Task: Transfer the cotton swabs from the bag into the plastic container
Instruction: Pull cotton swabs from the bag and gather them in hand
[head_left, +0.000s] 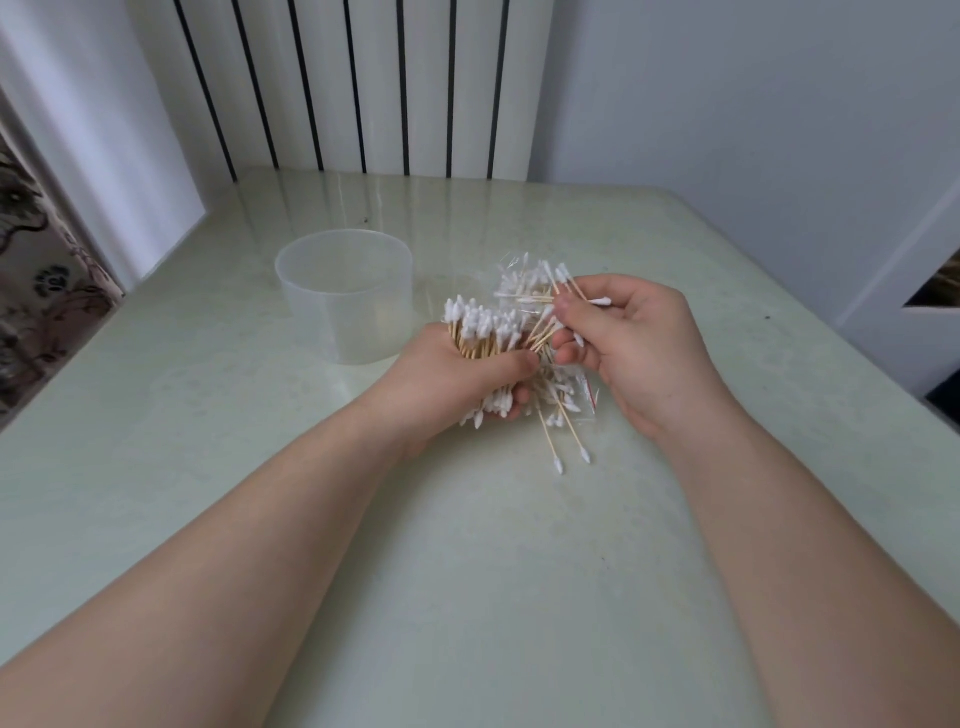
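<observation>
Gripping a thick bundle of wooden-stemmed cotton swabs (480, 332) in the left hand (457, 379), with fingers and thumb curled tight round the stems and white tips poking out above and below the fist. Pinching a few more swabs (569, 291) in the right hand (639, 353), between thumb and curled fingertips, with tips fanned up and to the right. Holding both hands close together over the middle of the pale green table (467, 571). Lying under and between the hands: a crumpled clear plastic bag (511, 270) with swabs tangled in it and red marking at its near-right edge. Resting loose on the table just nearer than the bag: a couple of stray swabs (566, 441), stems pointing back toward the hands. Standing upright just left of the bundle, beyond the left hand: a round translucent plastic container (345, 291), open at the top. Rising behind the table's far edge: a white ribbed radiator (363, 88). Hanging at far left: a patterned curtain (31, 270).
</observation>
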